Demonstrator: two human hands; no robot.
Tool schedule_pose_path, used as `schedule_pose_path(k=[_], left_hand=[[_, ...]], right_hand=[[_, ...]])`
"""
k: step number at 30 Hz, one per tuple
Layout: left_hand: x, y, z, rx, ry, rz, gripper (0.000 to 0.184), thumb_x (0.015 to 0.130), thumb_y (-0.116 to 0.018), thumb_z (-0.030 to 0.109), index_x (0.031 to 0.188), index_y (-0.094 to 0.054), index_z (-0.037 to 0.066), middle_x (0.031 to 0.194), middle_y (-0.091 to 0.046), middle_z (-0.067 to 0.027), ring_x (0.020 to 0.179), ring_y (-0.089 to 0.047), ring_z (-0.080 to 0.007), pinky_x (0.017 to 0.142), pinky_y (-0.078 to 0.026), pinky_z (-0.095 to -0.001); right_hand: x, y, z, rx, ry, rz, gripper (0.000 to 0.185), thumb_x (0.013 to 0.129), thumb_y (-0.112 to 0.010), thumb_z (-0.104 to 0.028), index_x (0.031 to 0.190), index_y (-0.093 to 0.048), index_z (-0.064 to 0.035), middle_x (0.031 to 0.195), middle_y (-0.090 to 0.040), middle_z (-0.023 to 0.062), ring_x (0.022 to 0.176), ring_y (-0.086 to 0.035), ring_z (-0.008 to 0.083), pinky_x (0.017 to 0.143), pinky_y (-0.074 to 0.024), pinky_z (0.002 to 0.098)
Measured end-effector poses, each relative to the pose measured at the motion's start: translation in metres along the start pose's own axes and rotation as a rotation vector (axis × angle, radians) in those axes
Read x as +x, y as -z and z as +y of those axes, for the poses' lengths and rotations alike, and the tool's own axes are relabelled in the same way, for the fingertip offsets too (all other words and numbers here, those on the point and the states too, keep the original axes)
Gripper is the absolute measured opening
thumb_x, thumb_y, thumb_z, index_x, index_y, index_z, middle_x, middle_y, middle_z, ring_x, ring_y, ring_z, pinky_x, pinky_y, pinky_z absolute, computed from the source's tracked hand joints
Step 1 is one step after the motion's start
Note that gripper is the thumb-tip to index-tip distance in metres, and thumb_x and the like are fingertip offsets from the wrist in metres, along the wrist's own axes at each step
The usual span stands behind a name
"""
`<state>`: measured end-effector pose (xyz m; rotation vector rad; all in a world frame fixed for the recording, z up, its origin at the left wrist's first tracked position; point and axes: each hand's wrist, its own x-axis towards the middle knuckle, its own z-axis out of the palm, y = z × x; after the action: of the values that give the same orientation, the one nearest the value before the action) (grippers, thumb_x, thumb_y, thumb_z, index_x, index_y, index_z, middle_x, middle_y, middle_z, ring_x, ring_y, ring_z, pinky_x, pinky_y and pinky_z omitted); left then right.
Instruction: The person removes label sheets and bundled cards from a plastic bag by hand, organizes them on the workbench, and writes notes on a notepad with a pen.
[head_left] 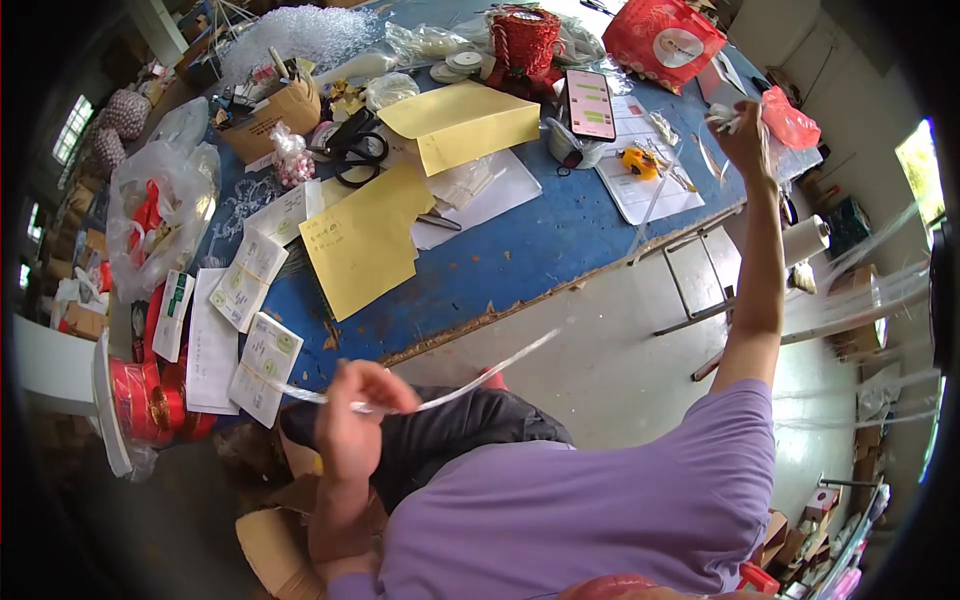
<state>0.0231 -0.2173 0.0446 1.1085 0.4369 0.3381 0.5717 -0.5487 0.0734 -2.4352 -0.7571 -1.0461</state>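
My left hand (362, 405) is closed with a shiny white cord (490, 372) running through it, in front of the table edge. One end of the cord sticks out to the left; the other curves up to the right over the floor. Stretched out far to the right, my right hand (745, 140) is closed on a small crumpled white bundle (722, 118). What the bundle is made of cannot be made out. Nearest my left hand lie banded stacks of printed cards (265, 365). Close to my right hand is a red plastic bag (790, 118).
The blue table (450, 275) carries yellow paper (365, 240), black scissors (358, 148), a phone (590, 105), a yellow tape measure (640, 163) and a red gift bag (665, 45). Red ribbon spools (140, 400) stand at the left. A metal stool frame (690, 280) is below the right edge.
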Motion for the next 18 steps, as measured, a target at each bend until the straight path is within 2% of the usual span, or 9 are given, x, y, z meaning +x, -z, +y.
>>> schedule_pose_path(k=[3, 6, 9, 12, 14, 15, 16, 17, 18], left_hand=[[0.014, -0.021, -0.014, 0.087, 0.070, -0.167, 0.053, 0.104, -0.024, 0.036, 0.100, -0.058, -0.004, 0.103, -0.064, -0.0176, 0.098, -0.060, -0.0208, 0.095, -0.043, -0.0361], [0.025, -0.041, -0.014, 0.143, 0.192, -0.236, 0.056, 0.104, -0.022, 0.039, 0.107, -0.058, -0.005, 0.107, -0.063, -0.0149, 0.101, -0.058, -0.0203, 0.096, -0.043, -0.0357], [0.035, -0.036, -0.014, 0.046, 0.368, -0.249, 0.057, 0.103, -0.026, 0.045, 0.118, -0.056, -0.001, 0.113, -0.060, -0.0103, 0.105, -0.057, -0.0172, 0.095, -0.044, -0.0337], [0.044, -0.037, 0.000, -0.077, 0.410, -0.279, 0.058, 0.100, -0.030, 0.050, 0.119, -0.056, 0.002, 0.118, -0.059, -0.0100, 0.106, -0.058, -0.0184, 0.092, -0.047, -0.0350], [0.049, -0.041, 0.009, -0.206, 0.383, -0.295, 0.057, 0.100, -0.031, 0.050, 0.118, -0.056, 0.002, 0.118, -0.059, -0.0115, 0.106, -0.059, -0.0202, 0.090, -0.048, -0.0363], [0.053, -0.042, 0.010, -0.255, 0.356, -0.287, 0.055, 0.100, -0.032, 0.048, 0.116, -0.057, 0.002, 0.116, -0.060, -0.0134, 0.105, -0.060, -0.0216, 0.086, -0.051, -0.0374], [0.058, -0.043, 0.009, -0.278, 0.358, -0.288, 0.056, 0.100, -0.032, 0.048, 0.116, -0.056, 0.000, 0.118, -0.060, -0.0165, 0.107, -0.060, -0.0256, 0.088, -0.050, -0.0407], [0.063, -0.044, 0.007, -0.302, 0.355, -0.282, 0.056, 0.100, -0.032, 0.047, 0.117, -0.055, -0.002, 0.120, -0.059, -0.0195, 0.109, -0.060, -0.0296, 0.090, -0.050, -0.0440], [0.068, -0.043, 0.004, -0.327, 0.344, -0.263, 0.057, 0.100, -0.033, 0.046, 0.117, -0.054, -0.003, 0.122, -0.058, -0.0226, 0.111, -0.060, -0.0337, 0.092, -0.050, -0.0473]], right_hand=[[0.039, -0.043, 0.005, 0.049, 0.122, -0.025, 0.061, 0.070, -0.081, -0.037, 0.108, -0.046, -0.0044, 0.095, -0.062, 0.0219, 0.088, -0.063, 0.0400, 0.076, -0.0501, 0.0457], [0.066, -0.082, -0.009, 0.057, 0.191, -0.031, 0.061, 0.069, -0.081, -0.039, 0.108, -0.047, -0.0052, 0.096, -0.062, 0.0212, 0.086, -0.063, 0.0402, 0.075, -0.0506, 0.0457], [0.073, -0.123, -0.030, 0.058, 0.091, -0.018, 0.067, 0.068, -0.080, -0.044, 0.110, -0.046, -0.0038, 0.102, -0.061, 0.0222, 0.089, -0.063, 0.0401, 0.076, -0.0512, 0.0456], [0.073, -0.181, -0.004, 0.105, 0.014, -0.244, 0.077, 0.066, -0.081, -0.042, 0.117, -0.039, -0.0022, 0.103, -0.057, 0.0205, 0.093, -0.061, 0.0364, 0.083, -0.0493, 0.0426], [0.060, -0.178, -0.012, 0.041, 0.001, -0.535, 0.080, 0.065, -0.081, -0.034, 0.122, -0.035, -0.0022, 0.106, -0.055, 0.0194, 0.100, -0.058, 0.0339, 0.092, -0.0441, 0.0395], [0.058, -0.159, -0.030, -0.017, -0.056, -0.721, 0.079, 0.065, -0.077, -0.025, 0.127, -0.034, -0.0025, 0.114, -0.051, 0.0187, 0.111, -0.051, 0.0315, 0.098, -0.0396, 0.0373], [0.056, -0.160, -0.023, 0.014, -0.055, -0.784, 0.075, 0.066, -0.073, -0.021, 0.128, -0.035, -0.0027, 0.118, -0.049, 0.0202, 0.115, -0.048, 0.0325, 0.098, -0.0395, 0.0367], [0.053, -0.173, -0.004, -0.019, 0.147, -0.646, 0.071, 0.067, -0.073, -0.021, 0.126, -0.039, -0.0026, 0.118, -0.049, 0.0210, 0.117, -0.046, 0.0356, 0.100, -0.0382, 0.0376], [0.048, -0.179, 0.010, -0.027, 0.207, -0.525, 0.064, 0.070, -0.072, -0.017, 0.124, -0.042, -0.0015, 0.121, -0.051, 0.0216, 0.118, -0.046, 0.0390, 0.102, -0.0367, 0.0386]])
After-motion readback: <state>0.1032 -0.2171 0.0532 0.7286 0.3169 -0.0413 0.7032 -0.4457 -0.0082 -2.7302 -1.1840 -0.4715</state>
